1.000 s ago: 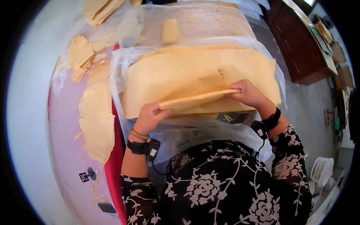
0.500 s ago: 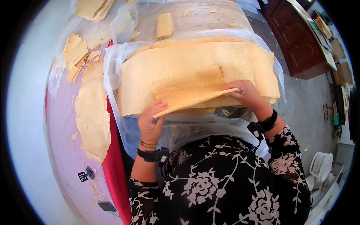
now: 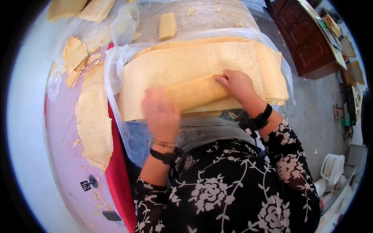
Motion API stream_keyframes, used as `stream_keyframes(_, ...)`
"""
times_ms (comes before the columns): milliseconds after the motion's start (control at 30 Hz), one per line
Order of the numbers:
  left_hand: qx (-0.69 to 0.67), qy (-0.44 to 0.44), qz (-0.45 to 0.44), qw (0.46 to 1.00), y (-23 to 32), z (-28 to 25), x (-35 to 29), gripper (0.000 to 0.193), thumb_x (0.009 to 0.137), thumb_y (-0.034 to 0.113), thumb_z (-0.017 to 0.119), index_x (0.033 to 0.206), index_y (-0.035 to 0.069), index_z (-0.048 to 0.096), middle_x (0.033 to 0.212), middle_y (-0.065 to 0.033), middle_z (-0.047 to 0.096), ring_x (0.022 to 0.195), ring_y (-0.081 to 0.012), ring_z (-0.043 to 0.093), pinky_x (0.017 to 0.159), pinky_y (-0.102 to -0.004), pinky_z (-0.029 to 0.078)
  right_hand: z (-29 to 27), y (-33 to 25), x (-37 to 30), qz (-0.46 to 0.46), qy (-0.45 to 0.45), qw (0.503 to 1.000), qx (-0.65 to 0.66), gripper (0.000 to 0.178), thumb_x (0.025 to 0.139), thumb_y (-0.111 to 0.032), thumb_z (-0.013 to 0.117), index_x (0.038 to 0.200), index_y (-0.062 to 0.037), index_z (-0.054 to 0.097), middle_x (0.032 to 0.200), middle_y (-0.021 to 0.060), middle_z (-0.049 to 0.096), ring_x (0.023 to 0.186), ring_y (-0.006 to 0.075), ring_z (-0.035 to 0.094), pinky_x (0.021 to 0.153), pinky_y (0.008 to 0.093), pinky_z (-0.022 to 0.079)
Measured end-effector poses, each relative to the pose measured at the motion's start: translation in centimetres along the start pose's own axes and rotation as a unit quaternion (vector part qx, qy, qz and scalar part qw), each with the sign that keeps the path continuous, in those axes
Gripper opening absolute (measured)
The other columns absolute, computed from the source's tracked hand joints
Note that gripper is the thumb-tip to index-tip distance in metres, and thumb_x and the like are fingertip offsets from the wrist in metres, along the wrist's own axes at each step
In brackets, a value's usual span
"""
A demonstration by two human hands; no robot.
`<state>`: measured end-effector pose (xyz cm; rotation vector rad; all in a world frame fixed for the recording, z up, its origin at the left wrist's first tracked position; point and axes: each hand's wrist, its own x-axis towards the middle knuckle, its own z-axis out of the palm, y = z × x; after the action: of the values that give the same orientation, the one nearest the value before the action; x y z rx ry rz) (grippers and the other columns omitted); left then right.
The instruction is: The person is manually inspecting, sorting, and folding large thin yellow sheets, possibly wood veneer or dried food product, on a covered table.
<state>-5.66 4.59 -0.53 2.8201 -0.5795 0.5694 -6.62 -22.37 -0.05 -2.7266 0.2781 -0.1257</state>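
A thin yellow sheet (image 3: 198, 92), like tofu skin, lies folded into a narrow strip across the top of a broad stack of the same sheets (image 3: 186, 58). My right hand (image 3: 237, 86) is closed, its thumb and fingers pinching the strip's right end. Over the strip's left end is my left hand (image 3: 161, 114), smeared by motion, so its fingers cannot be read. It hides that end. Clear plastic film (image 3: 112, 72) wraps under and around the stack.
Beyond the stack sits a folded yellow bundle (image 3: 167, 26). On the pink-white surface at left lie a long ragged sheet (image 3: 93, 120), broken pieces (image 3: 75, 54), crumbs and a small dark flat object (image 3: 111, 216). A dark red cabinet (image 3: 307, 39) and a white tub (image 3: 332, 167) stand at right.
The sheet's near edge has been folded over away from me, making a narrower strip. My right hand moved away from me and left; my left hand shifted right over the strip and is blurred.
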Motion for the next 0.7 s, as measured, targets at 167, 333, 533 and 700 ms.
stream_keyframes(167,-0.088,-0.121,0.143,0.978,2.7,2.1,0.0,0.087,0.073,0.047,0.076,0.144,0.007,0.044,0.152,-0.0162,0.037,0.145,-0.0352,0.027,0.118,-0.0486,0.02,0.0,-1.9,0.5,0.031,0.002,0.999,-0.009,0.04,0.089,-0.042,0.063,0.112,-0.009,0.065,0.098,0.0138,0.071,0.087,0.033,0.066,0.079,0.0449,0.052)
stream_keyframes(333,-0.091,-0.128,0.152,0.976,2.8,1.4,0.2,0.089,0.071,0.046,0.079,0.142,0.006,0.044,0.153,-0.0173,0.034,0.142,-0.0371,0.03,0.115,-0.0526,0.022,2.1,-2.1,-2.5,-0.293,0.007,0.952,-0.085,0.056,0.092,-0.045,0.056,0.141,-0.0187,0.052,0.152,0.0082,0.041,0.143,0.0303,0.033,0.117,0.0513,0.022)
stream_keyframes(533,-0.11,-0.157,0.232,0.954,-2.9,-0.1,1.3,0.076,0.071,0.032,0.08,0.135,0.004,0.051,0.144,-0.0195,0.044,0.133,-0.0386,0.041,0.111,-0.0461,0.034,2.3,-1.5,-2.8,-0.271,-0.013,0.962,-0.043,0.058,0.092,-0.046,0.057,0.142,-0.0176,0.051,0.151,0.0113,0.042,0.143,0.0323,0.032,0.117,0.054,0.019)
stream_keyframes(700,-0.09,-0.212,0.258,0.938,-2.3,-1.6,4.3,0.063,0.073,0.023,0.077,0.128,0.003,0.055,0.137,-0.0203,0.05,0.124,-0.0374,0.05,0.102,-0.0453,0.043,0.6,0.6,-0.9,-0.22,-0.05,0.965,0.137,0.052,0.095,-0.036,0.055,0.142,-0.0153,0.05,0.152,0.0125,0.041,0.143,0.0315,0.033,0.117,0.0507,0.021)
